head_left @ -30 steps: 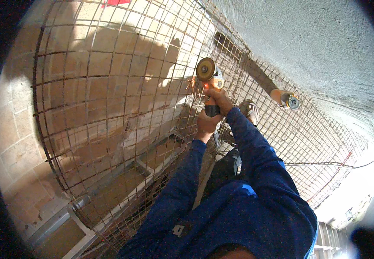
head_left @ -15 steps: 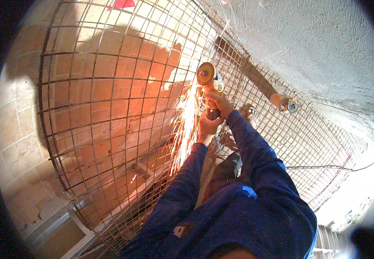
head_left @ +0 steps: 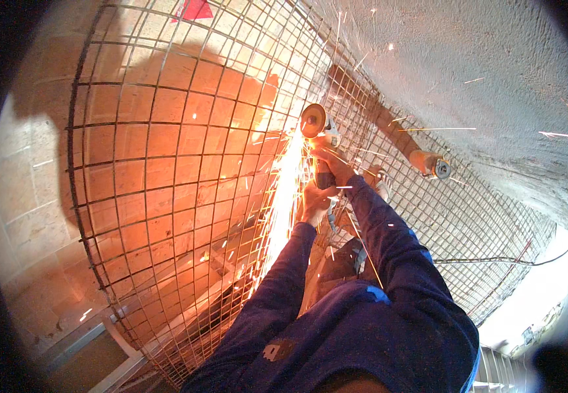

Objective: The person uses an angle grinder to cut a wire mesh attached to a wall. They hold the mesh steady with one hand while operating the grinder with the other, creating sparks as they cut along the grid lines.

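Observation:
An angle grinder (head_left: 313,121) is in both my hands, its round cutting disc up against the steel wire mesh (head_left: 177,124). My right hand (head_left: 337,166) wraps round the grinder's body just behind the disc. Below it, my left hand (head_left: 314,203) is closed on the rear end of the tool. A dense stream of bright sparks (head_left: 286,190) pours from the disc back toward my left forearm, and single sparks fly to the right. The exact point of contact is hidden by the disc and the glare.
A rough grey wall (head_left: 467,65) slopes along the right. Near it lie a brown beam (head_left: 362,105) and an orange cylinder with a round grey end (head_left: 433,165). A dark cable (head_left: 493,260) crosses the mesh at right. A red piece (head_left: 195,10) shows at the top.
The spark stream has grown brighter and wider, with sparks now scattering to the right too. The grinder and my hands sit slightly lower in the picture; both hands keep their grip.

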The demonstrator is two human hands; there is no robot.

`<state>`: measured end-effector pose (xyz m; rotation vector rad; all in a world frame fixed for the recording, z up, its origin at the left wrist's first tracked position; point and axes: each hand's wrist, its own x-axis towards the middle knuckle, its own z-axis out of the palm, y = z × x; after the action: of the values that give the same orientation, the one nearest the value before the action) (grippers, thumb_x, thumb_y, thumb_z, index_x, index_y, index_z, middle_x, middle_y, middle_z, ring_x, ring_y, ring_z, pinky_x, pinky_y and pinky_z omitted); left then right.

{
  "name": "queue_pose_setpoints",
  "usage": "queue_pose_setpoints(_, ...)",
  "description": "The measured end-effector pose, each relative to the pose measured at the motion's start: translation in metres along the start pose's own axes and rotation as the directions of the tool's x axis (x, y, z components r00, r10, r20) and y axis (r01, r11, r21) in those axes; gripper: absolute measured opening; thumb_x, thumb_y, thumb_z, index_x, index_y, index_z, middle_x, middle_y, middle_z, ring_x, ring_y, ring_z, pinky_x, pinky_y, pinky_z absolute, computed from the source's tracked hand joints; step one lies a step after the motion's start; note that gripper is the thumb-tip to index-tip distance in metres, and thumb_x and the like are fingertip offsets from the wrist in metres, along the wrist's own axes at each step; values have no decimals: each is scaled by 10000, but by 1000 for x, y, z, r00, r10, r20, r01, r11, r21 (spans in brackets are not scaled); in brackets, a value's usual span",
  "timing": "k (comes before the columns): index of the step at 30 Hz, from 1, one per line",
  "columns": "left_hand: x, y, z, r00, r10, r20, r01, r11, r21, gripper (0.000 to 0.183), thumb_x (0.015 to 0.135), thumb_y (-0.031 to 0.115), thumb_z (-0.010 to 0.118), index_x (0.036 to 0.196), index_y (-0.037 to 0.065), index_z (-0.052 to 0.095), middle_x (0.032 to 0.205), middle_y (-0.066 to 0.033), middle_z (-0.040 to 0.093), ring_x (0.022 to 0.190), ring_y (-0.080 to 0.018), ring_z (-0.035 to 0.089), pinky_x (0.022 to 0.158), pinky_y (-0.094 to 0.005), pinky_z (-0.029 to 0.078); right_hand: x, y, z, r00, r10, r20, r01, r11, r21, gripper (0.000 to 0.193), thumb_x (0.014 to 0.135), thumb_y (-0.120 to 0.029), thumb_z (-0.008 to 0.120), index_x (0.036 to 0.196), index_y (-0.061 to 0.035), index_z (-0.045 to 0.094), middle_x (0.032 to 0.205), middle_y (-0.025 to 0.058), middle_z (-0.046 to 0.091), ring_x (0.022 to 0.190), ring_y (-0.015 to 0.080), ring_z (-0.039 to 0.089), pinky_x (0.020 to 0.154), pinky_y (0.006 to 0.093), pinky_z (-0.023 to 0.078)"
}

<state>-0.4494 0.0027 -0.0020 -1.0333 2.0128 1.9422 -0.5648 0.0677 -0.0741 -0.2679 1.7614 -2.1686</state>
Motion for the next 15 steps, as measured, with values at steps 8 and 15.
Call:
queue_pose_setpoints(8,2,10,9,999,-35,-9,36,995,94,230,766,151,834,875,75,646,790,19,638,626,-72,545,516,-285,417,3,-61,-7,793,583,179,-594,673,441,250,820,-255,779,988,-90,697,800,-30,632,623,98,579,551,286,487)
queue_pose_setpoints(15,2,-7,1,993,22,-119,-6,991,133,353,735,255,873,954,57,678,786,14,656,705,-113,588,646,-299,487,1,-61,0,785,589,192,-616,713,335,306,869,-309,730,1041,-65,665,845,13,645,659,130,647,602,312,561)
